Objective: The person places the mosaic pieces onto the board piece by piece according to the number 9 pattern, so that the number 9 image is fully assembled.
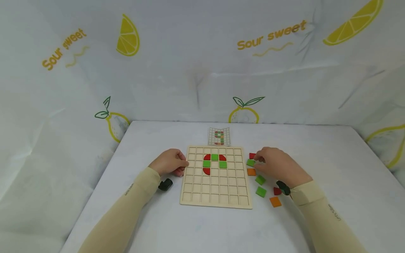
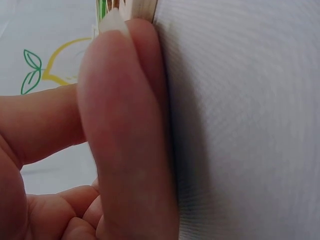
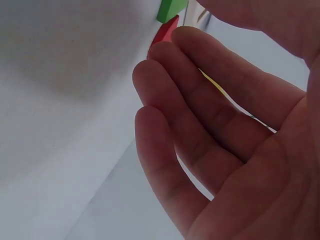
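A pale wooden grid board (image 1: 196, 189) lies flat, holding red curved pieces (image 1: 206, 171) and green squares (image 1: 214, 157) in its upper middle cells. At its left edge, my left hand (image 1: 169, 162) grips the rim between thumb and finger; the left wrist view shows these fingertips against the board's side (image 2: 142, 9). My right hand (image 1: 274, 165) hovers with bent, relaxed fingers beside a loose green square (image 1: 250, 162) and a red piece (image 1: 252, 155). In the right wrist view, the green piece (image 3: 170, 9) and red piece (image 3: 164, 32) lie just beyond the fingertips.
Behind the board stands a small pattern card (image 1: 219, 136) with a coloured grid figure. Right of the board are loose orange squares (image 1: 275, 201), green squares (image 1: 261, 192) and a red piece (image 1: 277, 191). A lemon-print cloth (image 1: 177, 70) hangs behind the white table (image 1: 158, 225).
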{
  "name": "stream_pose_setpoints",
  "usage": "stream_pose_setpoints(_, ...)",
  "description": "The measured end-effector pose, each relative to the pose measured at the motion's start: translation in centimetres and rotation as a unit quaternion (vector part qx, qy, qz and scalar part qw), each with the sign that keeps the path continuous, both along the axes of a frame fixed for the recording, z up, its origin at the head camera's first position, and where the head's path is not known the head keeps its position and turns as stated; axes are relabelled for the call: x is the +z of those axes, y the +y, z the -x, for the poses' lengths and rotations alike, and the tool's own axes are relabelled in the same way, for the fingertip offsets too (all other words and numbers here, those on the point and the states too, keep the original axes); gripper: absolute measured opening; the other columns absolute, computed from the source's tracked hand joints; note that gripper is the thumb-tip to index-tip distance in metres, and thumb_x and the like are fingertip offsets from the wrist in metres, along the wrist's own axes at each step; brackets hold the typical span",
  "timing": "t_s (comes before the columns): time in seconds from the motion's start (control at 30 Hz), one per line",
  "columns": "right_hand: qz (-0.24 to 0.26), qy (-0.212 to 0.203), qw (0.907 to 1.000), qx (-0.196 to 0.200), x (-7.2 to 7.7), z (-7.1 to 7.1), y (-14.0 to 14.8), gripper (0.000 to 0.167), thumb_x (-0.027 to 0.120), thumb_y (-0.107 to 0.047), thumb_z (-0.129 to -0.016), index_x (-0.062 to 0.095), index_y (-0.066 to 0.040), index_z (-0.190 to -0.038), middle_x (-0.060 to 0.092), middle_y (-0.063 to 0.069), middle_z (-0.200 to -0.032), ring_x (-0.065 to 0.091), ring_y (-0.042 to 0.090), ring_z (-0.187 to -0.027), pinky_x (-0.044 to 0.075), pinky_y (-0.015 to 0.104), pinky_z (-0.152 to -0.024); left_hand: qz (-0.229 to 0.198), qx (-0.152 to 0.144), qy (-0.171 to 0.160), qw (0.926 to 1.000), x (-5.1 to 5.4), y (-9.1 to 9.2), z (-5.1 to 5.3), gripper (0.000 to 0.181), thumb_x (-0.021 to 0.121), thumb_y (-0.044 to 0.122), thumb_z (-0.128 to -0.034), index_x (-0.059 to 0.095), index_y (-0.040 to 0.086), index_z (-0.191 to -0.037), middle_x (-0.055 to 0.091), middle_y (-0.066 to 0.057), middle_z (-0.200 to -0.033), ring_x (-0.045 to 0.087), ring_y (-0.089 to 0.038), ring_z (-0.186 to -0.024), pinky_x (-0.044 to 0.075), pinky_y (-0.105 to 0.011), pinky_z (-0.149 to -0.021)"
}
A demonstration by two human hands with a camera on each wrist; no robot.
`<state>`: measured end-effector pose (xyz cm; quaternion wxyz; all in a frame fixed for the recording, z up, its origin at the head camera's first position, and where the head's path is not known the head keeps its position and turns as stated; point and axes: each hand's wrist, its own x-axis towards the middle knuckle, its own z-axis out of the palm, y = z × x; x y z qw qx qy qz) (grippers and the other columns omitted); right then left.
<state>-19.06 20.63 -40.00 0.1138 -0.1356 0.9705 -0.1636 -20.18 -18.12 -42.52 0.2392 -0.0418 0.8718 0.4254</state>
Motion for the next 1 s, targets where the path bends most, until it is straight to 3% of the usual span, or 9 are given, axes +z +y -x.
stream_pose_setpoints(0.5, -0.012, 0.005, 0.9997, 0.021, -1.0, 1.0, -0.5, 0.025, 0.077, -0.024, -0.096, 0.079, -0.005, -0.112, 0.076, 0.007, -0.111, 0.066, 0.021, -0.094, 0.060, 0.049, -0.093, -0.010, 0.003, 0.007, 0.9999, -0.4, -0.1, 0.1, 0.022, 0.079, 0.021, -0.0993, 0.065, 0.007, -0.109, 0.075, -0.006, -0.080, 0.072, -0.012, -0.064, 0.061, -0.024, -0.064)
stream_pose_setpoints(1.0, -0.018, 0.004, 0.9997, 0.014, -0.7, 0.8, -0.7, 0.024, 0.075, -0.022, -0.095, 0.078, -0.005, -0.112, 0.076, 0.008, -0.112, 0.064, 0.021, -0.092, 0.060, 0.048, -0.090, -0.007, 0.003, 0.006, 1.0000, -0.4, -0.1, 0.1, 0.022, 0.079, 0.021, -0.0993, 0.066, 0.007, -0.109, 0.075, -0.006, -0.080, 0.072, -0.012, -0.064, 0.061, -0.024, -0.064)
